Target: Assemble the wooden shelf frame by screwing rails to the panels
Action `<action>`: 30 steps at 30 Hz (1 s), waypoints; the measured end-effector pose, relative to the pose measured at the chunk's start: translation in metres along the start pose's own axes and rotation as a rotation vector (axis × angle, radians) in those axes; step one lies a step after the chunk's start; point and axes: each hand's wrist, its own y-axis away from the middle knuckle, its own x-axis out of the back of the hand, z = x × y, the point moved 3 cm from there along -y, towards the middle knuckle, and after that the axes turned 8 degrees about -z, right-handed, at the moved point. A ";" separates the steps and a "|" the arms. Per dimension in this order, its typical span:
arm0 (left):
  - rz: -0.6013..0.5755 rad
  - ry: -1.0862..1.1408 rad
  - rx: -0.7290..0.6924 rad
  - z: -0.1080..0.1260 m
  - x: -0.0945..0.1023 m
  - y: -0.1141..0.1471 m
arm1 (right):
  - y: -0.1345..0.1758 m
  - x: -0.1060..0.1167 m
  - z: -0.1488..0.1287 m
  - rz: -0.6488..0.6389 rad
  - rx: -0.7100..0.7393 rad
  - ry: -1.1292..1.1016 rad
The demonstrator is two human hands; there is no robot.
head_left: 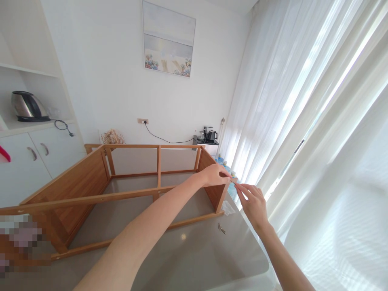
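A brown wooden frame (127, 197) with solid end panels lies on the grey table. My left hand (214, 175) reaches over to its right-hand corner, with thumb and fingertips pinched together. Just beside it, my right hand (253, 204) also makes a pinch, its fingertips almost touching those of the left. Something small and thin shows between the two sets of fingertips; its kind is too small to make out. On the table below the hands lie several small metal screws (222, 229). A clear plastic bag (228, 207) rests near the frame's right foot.
The table (194, 258) has a rounded right edge near the white curtains (291, 161). Water bottles (233, 176) stand beyond that edge. A black kettle (212, 136) sits on a small stand behind. At left, a blurred-out area covers part of the frame's near end.
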 end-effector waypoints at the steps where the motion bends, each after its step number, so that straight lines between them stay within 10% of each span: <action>1: 0.000 0.002 0.001 0.000 0.000 0.000 | 0.000 0.000 0.000 -0.003 0.007 0.006; 15: -0.008 -0.011 0.000 0.001 0.000 0.001 | -0.006 0.006 -0.002 -0.111 0.066 0.057; 24: -0.006 0.001 -0.008 0.002 0.001 0.003 | -0.003 -0.022 -0.011 -0.222 -0.812 -1.100; 30: 0.006 -0.012 -0.018 -0.001 0.000 0.000 | -0.005 -0.031 -0.016 -0.147 -0.967 -1.539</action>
